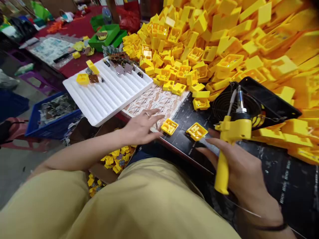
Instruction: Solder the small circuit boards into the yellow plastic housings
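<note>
Cases [169, 127], two: set near the table [271, 176] edge, a gap being left between. From these, by clock: left hand [142, 127], at 9, was spread, nothing held; gun [235, 129] was held by right hand [245, 166], at 4, thumb and forefinger parted. Room was bounded by heap [184, 46], 1, and tray [107, 99], 10.

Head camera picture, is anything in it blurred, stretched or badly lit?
In the head view, the right hand looks softly smeared, while the yellow tool in front of it is crisper; in the same view, the parts pile looks stretched and blurry toward the right edge, the top right corner falls dark, and the white tray is bright, its ridges readable.
</note>
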A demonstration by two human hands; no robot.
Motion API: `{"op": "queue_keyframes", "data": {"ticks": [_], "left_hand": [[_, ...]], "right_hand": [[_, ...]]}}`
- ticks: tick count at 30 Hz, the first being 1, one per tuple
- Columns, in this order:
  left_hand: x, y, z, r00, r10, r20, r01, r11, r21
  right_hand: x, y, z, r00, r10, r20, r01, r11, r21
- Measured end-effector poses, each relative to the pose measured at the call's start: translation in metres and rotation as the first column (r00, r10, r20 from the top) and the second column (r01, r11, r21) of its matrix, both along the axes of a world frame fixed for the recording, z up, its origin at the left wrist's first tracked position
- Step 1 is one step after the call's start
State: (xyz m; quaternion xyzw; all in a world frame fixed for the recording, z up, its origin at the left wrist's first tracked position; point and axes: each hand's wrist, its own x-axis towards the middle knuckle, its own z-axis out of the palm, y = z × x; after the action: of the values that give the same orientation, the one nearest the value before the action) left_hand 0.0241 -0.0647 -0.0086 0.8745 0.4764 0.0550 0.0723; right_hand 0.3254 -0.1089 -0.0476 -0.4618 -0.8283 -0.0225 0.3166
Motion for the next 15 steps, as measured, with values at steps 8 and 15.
{"op": "queue_keyframes", "data": {"ticks": [8, 15], "left_hand": [[0.049, 0.042, -0.001, 0.946, -0.310, -0.091, 0.297, 0.946, -0.130], [0.029, 0.057, 0.000, 0.874, -0.478, 0.089, 0.486, 0.858, -0.168]], "right_hand": [[-0.028, 0.031, 0.000, 0.967, 0.005, 0.255, -0.044, 0.988, 0.148], [-0.006, 0.037, -0.016, 0.956, 0.252, 0.153, -0.261, 0.965, 0.038]]}}
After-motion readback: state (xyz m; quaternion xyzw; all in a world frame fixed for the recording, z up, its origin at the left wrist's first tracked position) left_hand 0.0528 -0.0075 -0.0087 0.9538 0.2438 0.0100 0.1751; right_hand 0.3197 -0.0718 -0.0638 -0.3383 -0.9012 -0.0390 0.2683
